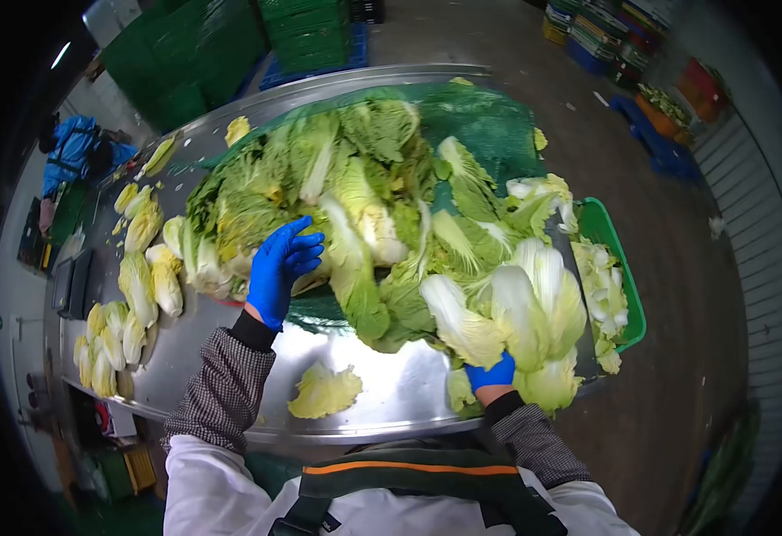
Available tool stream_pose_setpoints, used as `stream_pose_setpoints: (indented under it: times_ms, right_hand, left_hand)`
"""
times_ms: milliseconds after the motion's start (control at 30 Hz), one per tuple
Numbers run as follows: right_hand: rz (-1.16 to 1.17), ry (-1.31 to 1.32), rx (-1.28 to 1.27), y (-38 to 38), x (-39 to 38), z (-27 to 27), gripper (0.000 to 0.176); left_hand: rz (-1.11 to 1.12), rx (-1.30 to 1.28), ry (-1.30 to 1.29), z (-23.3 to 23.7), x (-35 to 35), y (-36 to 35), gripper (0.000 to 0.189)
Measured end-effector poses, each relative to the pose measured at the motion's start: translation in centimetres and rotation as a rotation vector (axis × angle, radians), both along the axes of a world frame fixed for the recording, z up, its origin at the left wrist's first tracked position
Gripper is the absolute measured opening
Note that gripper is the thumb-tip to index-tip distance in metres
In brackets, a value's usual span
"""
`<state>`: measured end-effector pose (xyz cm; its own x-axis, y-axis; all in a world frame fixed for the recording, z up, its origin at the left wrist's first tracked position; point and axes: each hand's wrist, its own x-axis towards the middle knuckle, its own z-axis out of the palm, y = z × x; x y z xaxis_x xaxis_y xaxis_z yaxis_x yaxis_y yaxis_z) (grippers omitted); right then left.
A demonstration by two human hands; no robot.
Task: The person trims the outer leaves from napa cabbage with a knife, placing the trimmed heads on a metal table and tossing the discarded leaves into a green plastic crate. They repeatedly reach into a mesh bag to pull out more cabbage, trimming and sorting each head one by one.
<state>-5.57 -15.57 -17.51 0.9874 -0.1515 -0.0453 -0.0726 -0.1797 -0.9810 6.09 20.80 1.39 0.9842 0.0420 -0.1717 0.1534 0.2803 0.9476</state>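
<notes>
My left hand [285,266], in a blue glove, is raised at the near left side of a heap of Chinese cabbage [369,210]. Its fingers are stretched out, pointing right, and nothing shows in them. At the table's near edge, my gloved right hand [491,372] reaches under loose cabbage leaves [462,322]; they cover its fingers, so its grip is hidden. Large white-ribbed leaves [538,299] lie just beyond and right of it. Between my hands, a single yellow-green leaf [326,391] lies flat on the metal table [257,406].
Trimmed cabbage hearts [138,286] line the table's left side. Green netting [489,121] lies under and behind the heap. A green crate [619,268] with leaves stands off the right edge. Stacked green crates [306,36] are behind. A person in blue [83,152] is far left.
</notes>
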Motion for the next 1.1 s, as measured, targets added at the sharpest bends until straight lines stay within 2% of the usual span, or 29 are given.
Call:
stream_pose_setpoints:
  times_ms: [133, 267, 300, 333, 400, 433, 500, 567, 600, 633, 667, 700, 767, 833, 900, 967, 1000, 1100]
  right_hand:
    - [0.016, -0.068, -0.175, -9.5, 5.0, 1.8, 0.03]
    - [-0.048, -0.122, -0.256, -18.2, 9.7, 3.1, 0.029]
    - [-0.052, -0.138, -0.386, -20.8, 11.0, 1.9, 0.034]
    - [-0.024, -0.092, -0.935, -23.6, 12.7, 0.7, 0.039]
    - [-0.027, 0.015, -1.301, -27.7, 15.0, 1.9, 0.048]
    - [-0.052, 0.069, -1.119, -29.1, 15.7, 4.0, 0.054]
    - [-0.141, 0.336, -1.126, -33.2, 18.2, 3.2, 0.056]
    - [-0.245, 0.404, -0.954, -35.1, 20.2, 3.1, 0.052]
    - [-0.335, 0.443, -0.642, -34.6, 21.0, 4.5, 0.05]
    - [-0.413, 0.479, -0.328, -33.8, 21.7, 6.2, 0.047]
    - [-0.379, 0.14, -0.357, -33.9, 21.7, 4.6, 0.044]
    - [-0.33, 0.069, -0.411, -33.0, 21.6, 4.4, 0.044]
    - [-0.239, -0.075, -0.516, -29.0, 21.1, 4.5, 0.043]
    - [-0.141, -0.117, -0.456, -26.0, 20.5, 2.9, 0.04]
    - [-0.072, -0.013, -0.371, -22.0, 19.4, 4.2, 0.038]
    - [-0.022, 0.076, -0.346, -19.6, 18.7, 4.3, 0.035]
    - [-0.018, 0.021, -0.294, -18.8, 18.5, 2.8, 0.032]
    - [0.071, -0.063, -0.287, -15.9, 17.8, 4.7, 0.031]
  left_hand:
    - [0.043, 0.018, 0.007, -2.1, 3.7, -2.7, 0.039]
    - [0.058, 0.114, -0.014, -1.7, 6.8, -5.1, 0.039]
    - [0.084, 0.16, -0.018, -1.2, 7.7, -6.0, 0.04]
    - [0.117, 0.207, -0.026, -0.6, 8.7, -6.8, 0.04]
    - [0.17, 0.287, -0.048, 0.3, 11.0, -7.5, 0.044]
    - [0.196, 0.323, -0.063, 1.3, 12.0, -8.2, 0.052]
    - [0.239, 0.485, -0.161, 1.2, 15.3, -8.6, 0.07]
    - [0.253, 0.551, -0.14, 0.8, 19.0, -8.7, 0.093]
    - [0.21, 0.593, -0.043, 2.2, 20.1, -9.5, 0.108]
    - [0.236, 0.662, 0.008, 0.9, 22.5, -9.0, 0.118]
    - [0.24, 0.757, 0.062, -0.3, 24.8, -8.6, 0.125]
    - [0.242, 0.852, 0.115, -1.0, 26.6, -8.8, 0.132]
    - [0.203, 0.766, 0.178, -4.3, 30.2, -8.7, 0.142]
    - [0.289, 1.048, 0.214, -5.3, 31.5, -9.6, 0.144]
    - [0.285, 0.962, 0.197, -3.3, 30.8, -10.8, 0.129]
    - [0.284, 0.904, 0.149, -2.6, 29.5, -10.1, 0.13]
    - [0.28, 0.874, 0.125, -2.3, 28.8, -9.7, 0.13]
    - [0.247, 0.626, 0.137, -1.2, 27.0, -8.3, 0.123]
